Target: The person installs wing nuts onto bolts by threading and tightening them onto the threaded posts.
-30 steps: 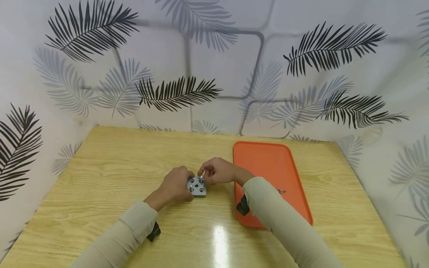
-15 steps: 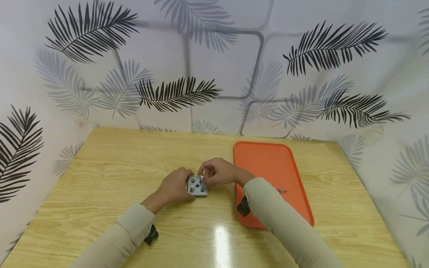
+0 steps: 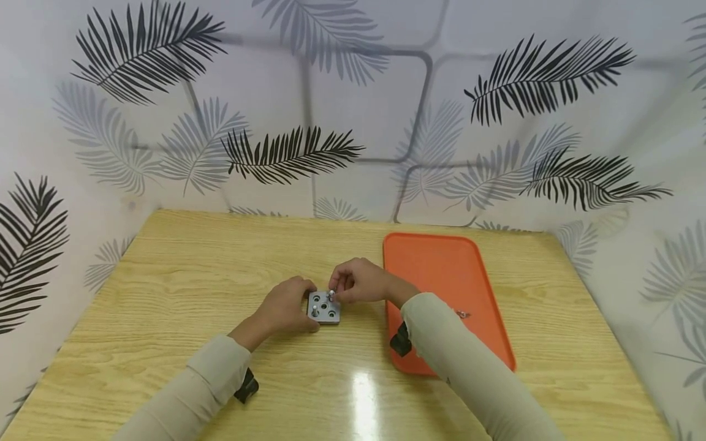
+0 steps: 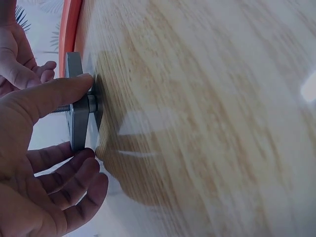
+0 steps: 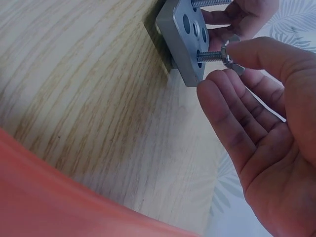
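Note:
A square grey metal plate (image 3: 323, 318) with several holes lies near the middle of the table, raised slightly on a bolt head (image 4: 93, 102) beneath it. My left hand (image 3: 283, 306) grips opposite edges of the plate between thumb and fingers. Two threaded bolts stand up through it at opposite corners. On the far right bolt (image 5: 210, 57) sits a wing nut (image 5: 225, 54), close to the bolt's top end. Thumb and index finger of my right hand (image 3: 364, 280) pinch that wing nut. The near left bolt (image 3: 315, 311) has a bare thread.
To the right, an orange tray (image 3: 436, 263) with a raised rim lies on the wooden table (image 3: 231, 257), partly under my right forearm. A small metal piece, apparently another wing nut (image 3: 463, 314), rests in it. A leaf-patterned covering (image 3: 353, 110) rises behind the table.
The right fingers have shifted slightly around the wing nut. My left wrist has drawn back a little to the left, its fingers still on the plate, which has barely moved.

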The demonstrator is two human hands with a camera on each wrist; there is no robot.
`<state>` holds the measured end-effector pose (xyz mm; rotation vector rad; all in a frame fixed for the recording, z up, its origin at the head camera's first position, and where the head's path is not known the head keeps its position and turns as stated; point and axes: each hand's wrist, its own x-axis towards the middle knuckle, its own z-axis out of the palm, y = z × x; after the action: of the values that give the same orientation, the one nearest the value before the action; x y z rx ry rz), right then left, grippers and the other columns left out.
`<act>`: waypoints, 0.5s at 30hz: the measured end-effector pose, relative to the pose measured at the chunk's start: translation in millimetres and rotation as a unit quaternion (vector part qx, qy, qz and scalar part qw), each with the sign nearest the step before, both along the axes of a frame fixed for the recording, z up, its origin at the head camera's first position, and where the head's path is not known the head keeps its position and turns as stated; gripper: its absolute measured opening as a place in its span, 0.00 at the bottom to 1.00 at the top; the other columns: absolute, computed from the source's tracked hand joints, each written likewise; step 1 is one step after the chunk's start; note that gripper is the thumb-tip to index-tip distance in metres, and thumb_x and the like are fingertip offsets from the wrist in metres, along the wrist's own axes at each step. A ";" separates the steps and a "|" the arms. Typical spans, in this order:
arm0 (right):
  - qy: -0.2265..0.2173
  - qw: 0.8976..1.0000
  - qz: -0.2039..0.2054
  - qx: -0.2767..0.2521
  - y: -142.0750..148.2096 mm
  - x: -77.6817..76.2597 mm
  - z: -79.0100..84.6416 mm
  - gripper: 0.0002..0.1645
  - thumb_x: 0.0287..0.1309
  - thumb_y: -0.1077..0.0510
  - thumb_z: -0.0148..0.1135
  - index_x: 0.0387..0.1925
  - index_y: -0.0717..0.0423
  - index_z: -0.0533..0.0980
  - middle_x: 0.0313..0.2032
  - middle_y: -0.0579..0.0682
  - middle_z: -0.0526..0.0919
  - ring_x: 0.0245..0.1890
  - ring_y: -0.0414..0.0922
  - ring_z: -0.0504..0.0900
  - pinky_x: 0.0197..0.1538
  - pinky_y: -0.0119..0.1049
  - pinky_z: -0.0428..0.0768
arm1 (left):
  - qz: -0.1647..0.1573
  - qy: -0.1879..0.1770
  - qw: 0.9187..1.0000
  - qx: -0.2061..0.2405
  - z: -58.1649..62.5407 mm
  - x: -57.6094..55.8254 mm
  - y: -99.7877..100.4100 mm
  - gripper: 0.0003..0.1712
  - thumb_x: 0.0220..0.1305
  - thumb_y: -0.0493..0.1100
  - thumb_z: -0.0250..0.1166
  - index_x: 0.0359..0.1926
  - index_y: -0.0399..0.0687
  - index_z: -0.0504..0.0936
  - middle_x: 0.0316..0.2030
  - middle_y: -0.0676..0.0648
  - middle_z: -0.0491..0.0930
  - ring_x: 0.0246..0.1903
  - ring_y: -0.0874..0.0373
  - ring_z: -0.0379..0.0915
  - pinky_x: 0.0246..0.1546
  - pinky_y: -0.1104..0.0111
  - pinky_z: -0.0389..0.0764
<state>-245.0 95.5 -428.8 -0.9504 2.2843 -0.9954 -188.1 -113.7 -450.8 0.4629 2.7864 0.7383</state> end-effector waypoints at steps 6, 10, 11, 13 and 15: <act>0.012 1.000 -0.002 0.002 0.5 0.7 3.1 0.02 0.57 0.65 0.67 0.32 0.60 0.80 0.26 0.52 0.83 0.24 0.37 0.77 0.30 0.27 0.78 | 0.012 -0.010 1.000 0.000 2.3 1.2 0.4 0.37 0.41 0.47 0.83 0.51 0.39 0.77 0.42 0.46 0.78 0.40 0.55 0.73 0.45 0.60 0.77; 0.000 1.000 0.003 0.005 -0.4 0.2 3.0 0.07 0.56 0.66 0.65 0.39 0.61 0.79 0.29 0.52 0.83 0.25 0.36 0.77 0.32 0.26 0.77 | 0.015 -0.008 1.000 -0.002 3.1 1.8 0.7 0.36 0.40 0.47 0.83 0.48 0.40 0.77 0.40 0.46 0.77 0.38 0.56 0.71 0.43 0.61 0.76; -0.006 1.000 0.003 0.007 -0.8 0.1 3.0 0.10 0.56 0.67 0.65 0.42 0.62 0.79 0.30 0.52 0.83 0.26 0.36 0.77 0.33 0.26 0.77 | 0.015 -0.008 1.000 -0.002 3.4 1.9 0.7 0.35 0.40 0.47 0.83 0.48 0.40 0.77 0.40 0.46 0.77 0.37 0.56 0.71 0.42 0.61 0.76; -0.018 1.000 0.006 0.010 -1.2 -0.1 2.9 0.16 0.56 0.68 0.63 0.48 0.63 0.78 0.31 0.52 0.83 0.27 0.36 0.78 0.34 0.26 0.77 | 0.014 -0.009 1.000 -0.003 4.2 1.9 1.2 0.35 0.40 0.47 0.83 0.48 0.40 0.77 0.39 0.46 0.77 0.37 0.56 0.70 0.41 0.61 0.76; -0.027 1.000 0.009 0.012 -1.5 0.1 3.0 0.19 0.57 0.68 0.62 0.52 0.64 0.77 0.32 0.52 0.84 0.27 0.36 0.78 0.35 0.26 0.77 | 0.015 -0.011 1.000 -0.003 4.8 1.6 1.8 0.35 0.40 0.47 0.83 0.47 0.40 0.77 0.39 0.46 0.77 0.36 0.56 0.70 0.41 0.62 0.75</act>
<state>-244.9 94.0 -425.8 -0.9217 2.2339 -0.9719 -186.5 -112.0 -446.0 0.4113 2.7800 0.7368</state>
